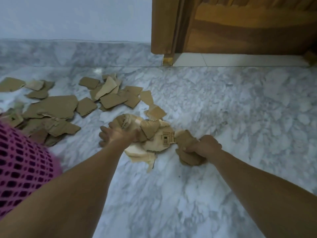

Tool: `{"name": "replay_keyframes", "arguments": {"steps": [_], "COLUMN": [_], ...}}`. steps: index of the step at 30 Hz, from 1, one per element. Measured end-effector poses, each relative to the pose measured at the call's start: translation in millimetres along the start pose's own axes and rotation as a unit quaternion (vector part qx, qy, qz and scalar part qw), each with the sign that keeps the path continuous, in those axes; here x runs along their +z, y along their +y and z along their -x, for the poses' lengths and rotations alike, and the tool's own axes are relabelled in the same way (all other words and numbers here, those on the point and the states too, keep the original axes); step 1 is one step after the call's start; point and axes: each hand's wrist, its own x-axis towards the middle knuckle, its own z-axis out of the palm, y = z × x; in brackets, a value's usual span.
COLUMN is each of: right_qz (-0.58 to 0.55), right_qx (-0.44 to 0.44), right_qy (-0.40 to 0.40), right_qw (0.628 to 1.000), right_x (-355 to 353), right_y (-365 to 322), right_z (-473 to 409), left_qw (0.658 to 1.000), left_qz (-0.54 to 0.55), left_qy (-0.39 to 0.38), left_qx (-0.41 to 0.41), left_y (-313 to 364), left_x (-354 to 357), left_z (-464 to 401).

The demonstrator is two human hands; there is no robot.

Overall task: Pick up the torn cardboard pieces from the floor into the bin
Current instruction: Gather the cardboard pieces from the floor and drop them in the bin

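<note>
Several torn brown cardboard pieces (56, 107) lie scattered over the marble floor (223, 109) at the left and middle. Near the centre lies a pale printed cardboard piece (161, 140) with smaller scraps on it. My left hand (116, 134) grips the left side of this small heap, fingers curled around a crumpled piece. My right hand (204, 146) grips a folded wad of brown cardboard (187, 152) just right of the printed piece. No bin shows in the frame.
A wooden door and its frame (240, 24) stand at the back right above a pale threshold (223, 60). A grey marble skirting and pale wall (77, 18) run along the back. A pink netted cloth (22, 162) fills the lower left.
</note>
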Motion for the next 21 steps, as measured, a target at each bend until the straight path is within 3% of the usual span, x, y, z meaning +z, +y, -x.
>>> {"name": "replay_keyframes", "arguments": {"steps": [4, 8, 14, 21], "right_qz": [-0.057, -0.157, -0.194, -0.110], "right_qx": [-0.043, -0.068, -0.089, -0.057], "right_qy": [-0.003, -0.015, 0.009, 0.155], "right_qw": [0.997, 0.985, 0.977, 0.980], "right_x": [-6.7, -19.4, -36.2, -52.1], "right_y": [-4.6, -15.8, -46.9, -73.7], "right_z": [-0.9, -6.2, -5.8, -7.5], "left_qw": [1.000, 1.000, 0.997, 0.994], "left_qz": [-0.029, -0.006, 0.047, 0.098], "left_qy": [0.009, -0.028, -0.063, -0.052], "left_qx": [0.003, -0.006, -0.017, 0.023], "left_y": [1.8, 2.8, 7.4, 3.7], "left_x": [-3.7, -7.9, -9.8, -9.2], "left_z": [-9.9, -17.3, -23.4, -26.8]}}
